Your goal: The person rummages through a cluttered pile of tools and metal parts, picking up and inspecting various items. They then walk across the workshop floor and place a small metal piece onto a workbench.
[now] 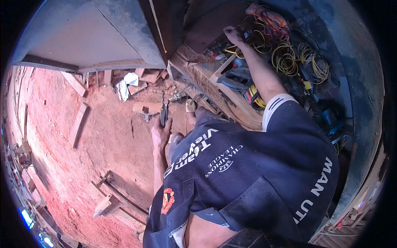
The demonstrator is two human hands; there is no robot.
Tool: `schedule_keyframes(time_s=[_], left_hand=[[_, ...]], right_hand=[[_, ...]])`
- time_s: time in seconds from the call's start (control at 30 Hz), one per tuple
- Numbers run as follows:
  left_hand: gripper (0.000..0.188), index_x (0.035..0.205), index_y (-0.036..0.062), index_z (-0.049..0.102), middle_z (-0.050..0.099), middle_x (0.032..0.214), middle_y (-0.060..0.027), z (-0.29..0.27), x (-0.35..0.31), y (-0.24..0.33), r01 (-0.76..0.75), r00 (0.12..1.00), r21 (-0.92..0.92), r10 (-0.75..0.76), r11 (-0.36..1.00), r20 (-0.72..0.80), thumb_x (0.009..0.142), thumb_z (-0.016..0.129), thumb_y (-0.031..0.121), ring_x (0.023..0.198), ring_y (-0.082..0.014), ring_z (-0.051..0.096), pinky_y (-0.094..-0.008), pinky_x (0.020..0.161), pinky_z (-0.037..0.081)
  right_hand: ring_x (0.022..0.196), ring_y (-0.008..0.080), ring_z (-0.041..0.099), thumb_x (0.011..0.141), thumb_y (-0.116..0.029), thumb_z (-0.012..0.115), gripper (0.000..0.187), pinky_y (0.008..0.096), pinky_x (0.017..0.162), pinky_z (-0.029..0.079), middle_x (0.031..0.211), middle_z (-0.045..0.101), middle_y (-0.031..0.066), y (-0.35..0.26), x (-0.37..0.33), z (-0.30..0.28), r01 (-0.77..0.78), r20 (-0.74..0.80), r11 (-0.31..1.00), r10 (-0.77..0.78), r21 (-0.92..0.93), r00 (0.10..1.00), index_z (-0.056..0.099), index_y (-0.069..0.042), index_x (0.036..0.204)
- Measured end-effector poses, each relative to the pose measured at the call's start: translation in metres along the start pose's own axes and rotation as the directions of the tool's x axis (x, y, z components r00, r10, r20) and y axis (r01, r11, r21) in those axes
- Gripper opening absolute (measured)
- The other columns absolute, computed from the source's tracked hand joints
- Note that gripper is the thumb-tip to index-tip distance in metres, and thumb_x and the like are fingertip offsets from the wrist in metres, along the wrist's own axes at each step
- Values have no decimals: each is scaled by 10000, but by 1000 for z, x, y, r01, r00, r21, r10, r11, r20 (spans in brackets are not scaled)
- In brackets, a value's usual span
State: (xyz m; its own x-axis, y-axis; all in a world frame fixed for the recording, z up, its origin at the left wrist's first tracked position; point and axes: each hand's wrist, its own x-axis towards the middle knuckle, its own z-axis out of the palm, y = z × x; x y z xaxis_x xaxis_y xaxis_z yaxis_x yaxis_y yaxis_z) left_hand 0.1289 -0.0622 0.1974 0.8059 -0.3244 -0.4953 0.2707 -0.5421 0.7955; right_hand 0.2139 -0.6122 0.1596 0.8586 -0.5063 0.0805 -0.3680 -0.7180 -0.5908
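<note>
Upright in my left hand (160, 131) is a pair of pliers (164, 114) with dark handles; my fingers are wrapped round them and their jaws point away from me. My right arm stretches far into a dark cabinet at the upper right. There my right hand (235, 35) has its fingers curled, and whatever they hold is too dark to make out. Beside this hand lie coiled yellow cables (285, 60) and an orange bundle with red wires (269, 18). A dark power tool case or body (235, 78) sits below my right forearm.
Wood offcuts (78, 124) and a notched block (147, 108) lie on the reddish, dusty ground. White crumpled paper (126, 86) is near the cabinet. A wooden frame piece (108, 204) lies at lower left. The cabinet's open door (111, 33) stands at the upper left.
</note>
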Motion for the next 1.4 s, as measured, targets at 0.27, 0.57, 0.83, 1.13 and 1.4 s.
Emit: schedule_keyframes(time_s=[0.27,0.57,0.83,1.13,1.4], left_hand=[[411,1078,-6,653,642,682,-134,10,10,-21,96,992,68,-89,993,-91,900,694,362,585,-202,644,-371,584,501],[370,1040,-10,635,618,655,-99,31,14,-12,135,986,-24,-137,991,-95,904,693,330,537,-178,604,-337,529,483],[366,986,-6,634,620,655,-69,41,21,-3,158,979,-108,-170,981,-111,904,692,346,544,-142,590,-321,531,480],[389,1052,-11,651,637,682,-108,34,17,-3,182,968,-55,-188,982,-164,898,696,344,573,-163,607,-341,565,491],[395,1078,-13,649,636,673,-123,39,23,-3,70,988,54,-62,996,-144,900,699,336,553,-192,620,-358,548,486]], right_hand=[[1048,323,657,745,-147,698,445,398,911,514,1099,692,170,9,3,-1,396,543,889,-221,-229,810,664,-64,1181],[1010,363,637,729,-142,706,393,441,867,501,1063,661,197,-7,18,-30,398,726,886,-111,-237,679,607,-52,1099],[1083,395,618,787,-234,718,471,446,956,484,1129,657,212,-1,21,-25,342,727,916,-89,-209,681,635,-56,1215],[1145,418,593,919,-276,653,462,492,990,476,1215,640,219,-39,50,-33,549,679,765,-208,-336,705,582,-41,1311],[1115,381,628,929,-267,626,394,455,955,509,1216,657,191,-92,88,23,660,317,719,-587,-219,745,610,-105,1288]])
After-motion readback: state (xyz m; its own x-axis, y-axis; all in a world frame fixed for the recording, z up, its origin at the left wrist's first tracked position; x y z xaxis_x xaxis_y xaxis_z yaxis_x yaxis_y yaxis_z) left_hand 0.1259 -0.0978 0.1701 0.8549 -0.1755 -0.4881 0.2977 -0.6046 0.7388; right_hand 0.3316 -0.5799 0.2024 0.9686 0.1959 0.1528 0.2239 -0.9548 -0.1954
